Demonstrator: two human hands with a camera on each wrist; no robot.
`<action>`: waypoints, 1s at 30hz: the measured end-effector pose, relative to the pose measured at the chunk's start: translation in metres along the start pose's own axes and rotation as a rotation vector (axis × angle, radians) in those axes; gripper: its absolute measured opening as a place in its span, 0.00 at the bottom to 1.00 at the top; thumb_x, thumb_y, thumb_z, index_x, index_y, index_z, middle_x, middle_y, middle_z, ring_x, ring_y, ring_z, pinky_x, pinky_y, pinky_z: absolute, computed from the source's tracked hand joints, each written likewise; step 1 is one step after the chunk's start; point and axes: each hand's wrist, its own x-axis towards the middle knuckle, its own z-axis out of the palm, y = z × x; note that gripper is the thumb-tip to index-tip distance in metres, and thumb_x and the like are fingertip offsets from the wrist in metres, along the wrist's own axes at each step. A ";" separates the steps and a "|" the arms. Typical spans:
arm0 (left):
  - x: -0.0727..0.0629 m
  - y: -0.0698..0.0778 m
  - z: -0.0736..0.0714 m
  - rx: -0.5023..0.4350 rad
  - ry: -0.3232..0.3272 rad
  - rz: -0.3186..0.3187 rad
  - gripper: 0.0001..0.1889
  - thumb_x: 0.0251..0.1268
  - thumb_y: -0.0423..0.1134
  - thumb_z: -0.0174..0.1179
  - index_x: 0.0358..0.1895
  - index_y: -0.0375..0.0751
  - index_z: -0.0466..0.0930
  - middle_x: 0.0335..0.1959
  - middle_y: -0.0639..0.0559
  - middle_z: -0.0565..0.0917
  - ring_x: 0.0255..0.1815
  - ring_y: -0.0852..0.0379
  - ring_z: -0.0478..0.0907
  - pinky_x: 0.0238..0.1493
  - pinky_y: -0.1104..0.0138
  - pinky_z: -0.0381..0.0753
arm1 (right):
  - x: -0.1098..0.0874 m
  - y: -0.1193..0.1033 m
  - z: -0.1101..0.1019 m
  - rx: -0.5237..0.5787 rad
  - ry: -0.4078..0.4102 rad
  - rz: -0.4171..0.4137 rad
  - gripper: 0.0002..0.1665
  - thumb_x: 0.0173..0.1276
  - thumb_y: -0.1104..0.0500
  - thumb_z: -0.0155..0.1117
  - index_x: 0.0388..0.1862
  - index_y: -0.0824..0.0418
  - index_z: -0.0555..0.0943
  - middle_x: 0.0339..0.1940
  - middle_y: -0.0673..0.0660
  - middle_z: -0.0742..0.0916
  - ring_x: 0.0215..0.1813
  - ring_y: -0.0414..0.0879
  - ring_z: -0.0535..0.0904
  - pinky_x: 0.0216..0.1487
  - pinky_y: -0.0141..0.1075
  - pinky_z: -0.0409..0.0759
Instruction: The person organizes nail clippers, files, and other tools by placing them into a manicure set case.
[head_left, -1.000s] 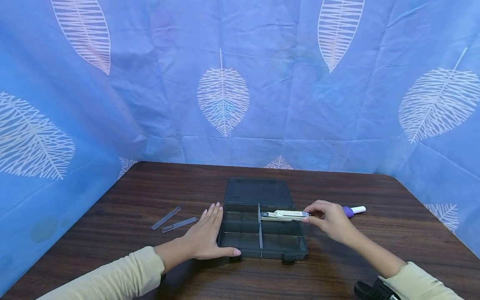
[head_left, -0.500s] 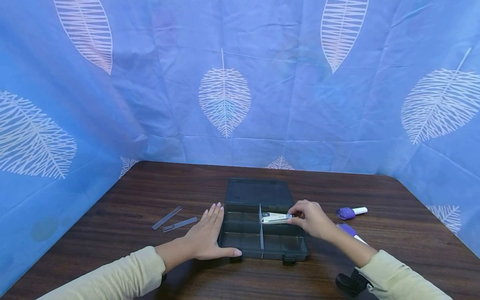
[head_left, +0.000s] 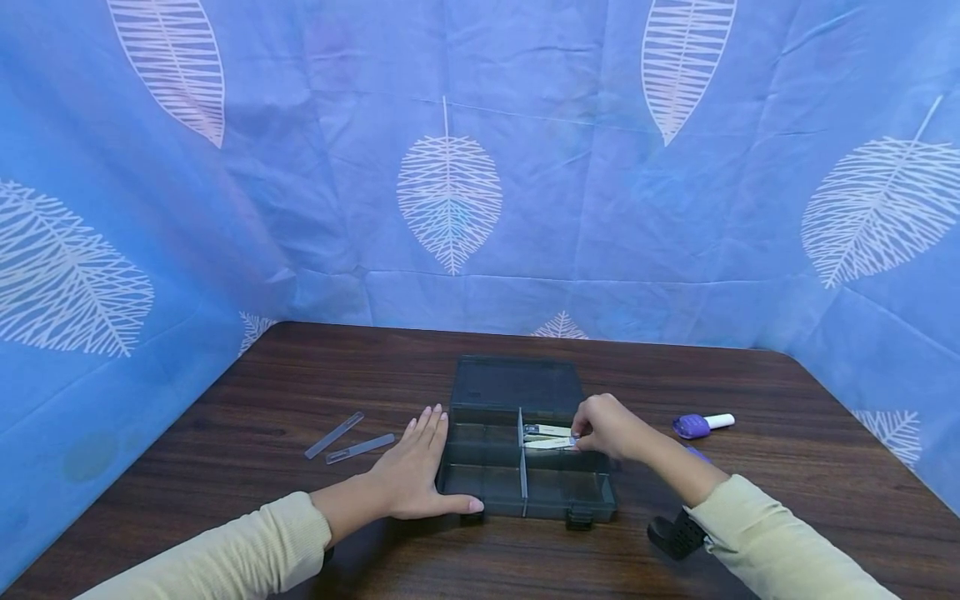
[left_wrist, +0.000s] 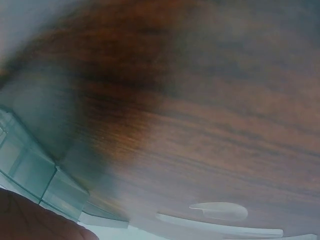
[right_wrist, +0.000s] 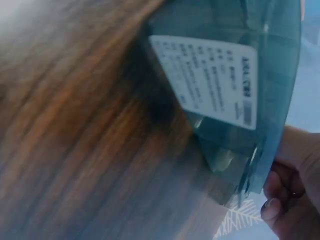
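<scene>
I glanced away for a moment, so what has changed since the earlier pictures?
The right hand moved left, carrying its pale nail clipper down into the back right compartment of the dark box, beside another clipper; it still pinches it. The left hand, box and two clear strips stayed put.

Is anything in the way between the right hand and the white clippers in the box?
Nothing visible. The right hand is at the right end of the clippers. The box has its lid open on the far side, and the divider stands by the clippers' left ends.
</scene>
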 end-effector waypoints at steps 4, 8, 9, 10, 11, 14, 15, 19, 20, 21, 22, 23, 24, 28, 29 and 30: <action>0.000 0.001 0.000 0.001 -0.006 -0.002 0.59 0.50 0.74 0.51 0.73 0.31 0.41 0.75 0.36 0.43 0.76 0.41 0.40 0.73 0.49 0.47 | 0.003 0.000 -0.001 -0.024 -0.039 0.003 0.07 0.55 0.65 0.69 0.19 0.59 0.83 0.20 0.47 0.83 0.23 0.31 0.71 0.24 0.26 0.71; 0.000 0.002 0.000 -0.003 -0.012 -0.004 0.59 0.50 0.74 0.51 0.73 0.31 0.41 0.75 0.36 0.43 0.76 0.41 0.40 0.73 0.49 0.47 | 0.001 0.000 -0.003 0.012 -0.029 0.005 0.05 0.55 0.63 0.69 0.21 0.58 0.84 0.21 0.47 0.83 0.22 0.31 0.72 0.24 0.25 0.71; 0.000 0.002 0.000 -0.002 -0.013 -0.006 0.59 0.50 0.74 0.51 0.73 0.31 0.41 0.75 0.36 0.43 0.76 0.41 0.40 0.73 0.49 0.47 | -0.001 0.000 -0.003 0.017 -0.012 0.002 0.05 0.56 0.63 0.68 0.22 0.59 0.85 0.22 0.48 0.84 0.23 0.32 0.73 0.24 0.25 0.71; 0.000 0.002 0.000 -0.002 -0.015 -0.008 0.59 0.50 0.74 0.52 0.73 0.31 0.41 0.75 0.36 0.43 0.76 0.41 0.39 0.73 0.49 0.46 | -0.003 0.000 -0.004 0.020 0.010 -0.003 0.04 0.56 0.62 0.68 0.24 0.59 0.85 0.23 0.48 0.84 0.24 0.33 0.74 0.25 0.26 0.72; 0.000 0.002 0.000 -0.003 -0.017 -0.010 0.59 0.50 0.74 0.51 0.73 0.32 0.40 0.75 0.36 0.42 0.76 0.41 0.39 0.73 0.49 0.46 | -0.005 0.000 -0.004 0.027 0.036 -0.005 0.03 0.57 0.62 0.67 0.26 0.60 0.85 0.24 0.49 0.84 0.26 0.35 0.74 0.25 0.26 0.72; 0.000 0.002 0.000 0.001 -0.020 -0.013 0.59 0.50 0.74 0.51 0.73 0.32 0.40 0.75 0.36 0.42 0.76 0.41 0.39 0.73 0.50 0.46 | -0.012 0.001 -0.005 0.038 0.146 -0.020 0.03 0.58 0.63 0.66 0.29 0.62 0.86 0.27 0.51 0.85 0.29 0.39 0.75 0.27 0.29 0.72; 0.000 0.002 0.000 0.002 -0.020 -0.014 0.59 0.50 0.74 0.51 0.73 0.32 0.40 0.75 0.36 0.42 0.76 0.42 0.39 0.73 0.50 0.46 | -0.015 0.001 -0.006 0.038 0.186 -0.021 0.03 0.58 0.64 0.66 0.30 0.62 0.86 0.28 0.51 0.85 0.30 0.40 0.74 0.28 0.29 0.71; 0.000 0.002 0.000 0.001 -0.017 -0.016 0.59 0.50 0.74 0.51 0.73 0.32 0.40 0.75 0.36 0.42 0.76 0.42 0.39 0.73 0.50 0.46 | -0.025 0.001 -0.007 0.041 0.326 -0.004 0.04 0.58 0.65 0.66 0.32 0.62 0.85 0.30 0.51 0.85 0.31 0.39 0.73 0.28 0.30 0.72; 0.000 0.002 0.000 0.001 -0.018 -0.017 0.59 0.50 0.74 0.51 0.73 0.32 0.40 0.75 0.36 0.42 0.76 0.42 0.39 0.73 0.50 0.46 | -0.028 0.001 -0.007 0.035 0.358 0.002 0.04 0.57 0.65 0.66 0.32 0.62 0.85 0.30 0.51 0.85 0.31 0.39 0.74 0.29 0.30 0.72; -0.001 0.003 -0.001 0.000 -0.018 -0.019 0.59 0.50 0.74 0.51 0.73 0.31 0.40 0.75 0.36 0.42 0.76 0.42 0.39 0.73 0.50 0.46 | -0.030 0.002 -0.007 0.027 0.389 0.007 0.04 0.57 0.65 0.67 0.32 0.62 0.85 0.30 0.51 0.86 0.31 0.39 0.74 0.28 0.30 0.72; -0.001 0.003 -0.001 0.001 -0.019 -0.020 0.59 0.50 0.74 0.51 0.73 0.31 0.40 0.75 0.36 0.42 0.76 0.42 0.39 0.73 0.50 0.46 | -0.033 0.002 -0.007 0.020 0.420 0.011 0.04 0.56 0.65 0.67 0.32 0.62 0.85 0.30 0.51 0.86 0.31 0.39 0.74 0.28 0.30 0.72; -0.001 0.003 -0.001 0.002 -0.020 -0.021 0.59 0.50 0.74 0.51 0.73 0.31 0.41 0.75 0.36 0.42 0.76 0.42 0.39 0.73 0.50 0.46 | -0.036 0.002 -0.007 0.013 0.447 0.016 0.05 0.56 0.65 0.68 0.32 0.61 0.85 0.30 0.50 0.86 0.32 0.39 0.74 0.28 0.30 0.72; -0.001 0.003 -0.001 0.003 -0.020 -0.022 0.59 0.50 0.74 0.51 0.73 0.31 0.41 0.75 0.36 0.43 0.76 0.42 0.39 0.73 0.50 0.46 | -0.039 0.003 -0.007 0.005 0.474 0.019 0.05 0.55 0.65 0.68 0.33 0.61 0.85 0.30 0.50 0.86 0.32 0.39 0.74 0.28 0.30 0.72; -0.002 0.003 -0.001 -0.001 -0.020 -0.028 0.59 0.50 0.74 0.51 0.73 0.31 0.41 0.75 0.36 0.42 0.76 0.42 0.39 0.73 0.50 0.46 | -0.051 0.005 -0.007 -0.038 0.561 0.046 0.07 0.53 0.64 0.70 0.33 0.60 0.86 0.31 0.49 0.86 0.32 0.41 0.75 0.28 0.30 0.72; -0.001 0.003 -0.001 -0.002 -0.019 -0.029 0.59 0.50 0.74 0.51 0.73 0.31 0.41 0.75 0.36 0.42 0.76 0.42 0.39 0.73 0.50 0.46 | -0.054 0.005 -0.007 -0.046 0.576 0.056 0.08 0.53 0.64 0.70 0.34 0.60 0.86 0.31 0.50 0.86 0.32 0.41 0.75 0.28 0.30 0.72; -0.002 0.003 -0.001 -0.004 -0.020 -0.030 0.59 0.50 0.74 0.51 0.73 0.31 0.41 0.75 0.36 0.42 0.76 0.42 0.39 0.73 0.50 0.46 | -0.057 0.006 -0.008 -0.052 0.589 0.068 0.08 0.53 0.64 0.70 0.34 0.60 0.85 0.32 0.50 0.86 0.32 0.41 0.74 0.28 0.30 0.71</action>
